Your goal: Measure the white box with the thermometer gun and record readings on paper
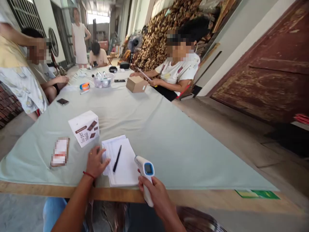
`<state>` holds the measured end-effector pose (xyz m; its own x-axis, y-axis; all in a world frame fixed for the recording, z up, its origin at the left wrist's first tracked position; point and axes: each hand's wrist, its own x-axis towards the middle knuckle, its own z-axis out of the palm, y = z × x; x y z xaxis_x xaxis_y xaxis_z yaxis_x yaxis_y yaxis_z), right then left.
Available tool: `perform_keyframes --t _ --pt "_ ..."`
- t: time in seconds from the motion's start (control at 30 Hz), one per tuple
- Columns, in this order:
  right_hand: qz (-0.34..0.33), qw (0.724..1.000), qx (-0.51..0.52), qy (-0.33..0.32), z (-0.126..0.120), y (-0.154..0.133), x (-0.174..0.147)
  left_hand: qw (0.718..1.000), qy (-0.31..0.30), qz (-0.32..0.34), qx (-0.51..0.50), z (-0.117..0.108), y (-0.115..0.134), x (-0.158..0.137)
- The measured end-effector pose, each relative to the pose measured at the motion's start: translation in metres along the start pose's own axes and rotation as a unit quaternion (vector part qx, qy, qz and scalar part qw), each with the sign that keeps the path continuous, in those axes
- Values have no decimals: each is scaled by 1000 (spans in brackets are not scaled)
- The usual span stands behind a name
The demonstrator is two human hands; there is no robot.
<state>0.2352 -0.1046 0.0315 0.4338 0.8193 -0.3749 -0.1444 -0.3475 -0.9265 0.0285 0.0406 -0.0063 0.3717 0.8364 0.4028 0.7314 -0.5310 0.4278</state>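
White thermometer in your right hand, black pen on the papers beside your left

Your right hand (154,193) is closed around the grip of the white infrared thermometer (145,169), whose head tilts up and away from you over the near right corner of the paper stack (123,167). Taking that stack as the landmark: the black pen (117,158) lies on it, long axis running away from you and slightly rightward — your left hand (96,162) rests flat, fingers spread, on the stack's left edge, nearer the pen than your right. A white box (84,128) stands just beyond the stack's far left corner, on the pale green cloth (183,145).
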Motion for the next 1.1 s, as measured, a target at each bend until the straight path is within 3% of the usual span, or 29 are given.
perform_keyframes --t 0.33,0.63,0.8,1.1 --pt "6 1000 -8 -18 -4 11 12 1000 -21 -4 15 0 0 -5" --pt "21 994 109 -19 -9 0 3 1000 -3 3 10 3 -3 -6" --pt "16 993 110 -45 -15 -2 9 1000 8 6 9 5 -5 -6" --pt "-5 994 108 -22 -15 2 7 1000 -6 19 12 3 -6 4"
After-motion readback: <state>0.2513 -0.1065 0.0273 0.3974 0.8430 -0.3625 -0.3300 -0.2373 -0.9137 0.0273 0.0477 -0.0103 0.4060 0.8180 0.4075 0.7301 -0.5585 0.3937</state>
